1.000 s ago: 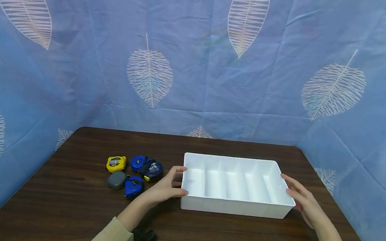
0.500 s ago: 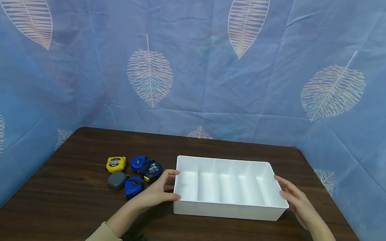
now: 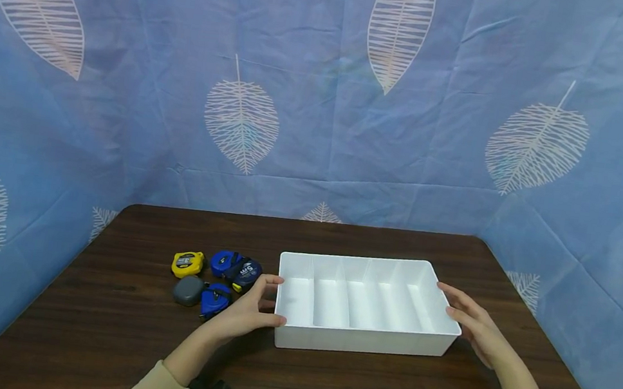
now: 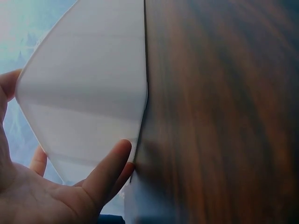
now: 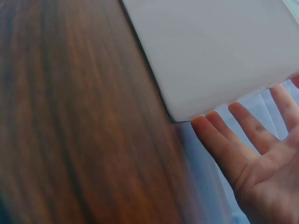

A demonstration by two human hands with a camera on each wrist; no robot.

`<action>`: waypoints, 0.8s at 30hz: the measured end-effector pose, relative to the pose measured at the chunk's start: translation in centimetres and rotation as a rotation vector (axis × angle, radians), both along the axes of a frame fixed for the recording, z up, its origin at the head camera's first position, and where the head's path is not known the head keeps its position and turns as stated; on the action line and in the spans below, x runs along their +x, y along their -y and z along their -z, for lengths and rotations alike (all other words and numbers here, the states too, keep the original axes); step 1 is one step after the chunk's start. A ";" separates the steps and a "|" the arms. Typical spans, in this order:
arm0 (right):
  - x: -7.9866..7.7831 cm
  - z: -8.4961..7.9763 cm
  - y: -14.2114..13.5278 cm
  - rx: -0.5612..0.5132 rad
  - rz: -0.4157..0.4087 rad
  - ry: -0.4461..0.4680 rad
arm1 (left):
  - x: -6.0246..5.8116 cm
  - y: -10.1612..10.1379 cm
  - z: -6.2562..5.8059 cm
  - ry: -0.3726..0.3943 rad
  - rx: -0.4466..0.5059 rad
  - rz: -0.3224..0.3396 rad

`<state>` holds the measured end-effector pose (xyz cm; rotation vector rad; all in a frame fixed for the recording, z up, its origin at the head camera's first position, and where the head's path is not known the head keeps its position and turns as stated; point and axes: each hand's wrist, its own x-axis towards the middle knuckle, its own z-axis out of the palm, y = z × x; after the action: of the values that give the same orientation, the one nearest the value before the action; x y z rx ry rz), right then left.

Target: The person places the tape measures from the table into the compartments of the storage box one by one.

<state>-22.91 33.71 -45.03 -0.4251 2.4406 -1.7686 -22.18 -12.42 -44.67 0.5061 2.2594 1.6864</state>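
Observation:
A white tray point(image 3: 363, 342) with several compartments stands on the table in the head view, no objects in its compartments. My left hand point(image 3: 244, 311) is at its left end, thumb near the front corner and fingertips against the end wall. In the left wrist view, straight fingers point(image 4: 110, 170) of that hand lie along the white wall. At the opposite end, my right hand point(image 3: 478, 332) touches the wall with fingertips spread. The right wrist view shows its fingers point(image 5: 212, 137) fairly straight, their tips at the tray's edge.
Left of the tray lie a yellow tape measure point(image 3: 187, 264), a blue tape measure point(image 3: 215, 300), another blue one point(image 3: 224, 262), a dark blue one point(image 3: 247, 273) and a grey rounded case point(image 3: 189, 291). The dark wooden table point(image 3: 97, 324) meets a blue leaf-patterned cloth point(image 3: 320, 124).
The tray has slid left and slightly toward me, with both hands moving along at its ends. It has turned slightly. The tape measures have stayed in place.

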 end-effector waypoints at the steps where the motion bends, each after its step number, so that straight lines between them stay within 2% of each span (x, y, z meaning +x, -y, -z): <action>1: 0.0 0.0 0.0 -0.001 -0.006 -0.005 | 0.0 0.0 0.0 -0.001 -0.001 0.001; 12: 0.0 0.1 -0.2 0.004 -0.006 -0.009 | 0.1 0.4 -0.4 -0.046 -0.066 0.043; 16: 0.1 0.0 -0.1 -0.006 -0.013 -0.011 | 0.0 0.5 -0.7 -0.086 -0.119 0.031; 18: 0.1 0.0 -0.1 -0.017 -0.011 -0.009 | 0.1 0.6 -1.0 -0.108 -0.138 0.028; 20: 0.1 0.0 -0.1 -0.022 -0.014 -0.013 | 0.6 0.7 -2.1 -0.136 -0.145 0.042; 24: 0.1 -0.1 0.0 -0.013 -0.013 -0.006 | 0.6 1.2 -2.5 -0.184 -0.187 0.059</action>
<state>-22.79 33.73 -44.94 -0.4468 2.4258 -1.7818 -21.57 -13.60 -42.14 0.7020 2.4733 1.4342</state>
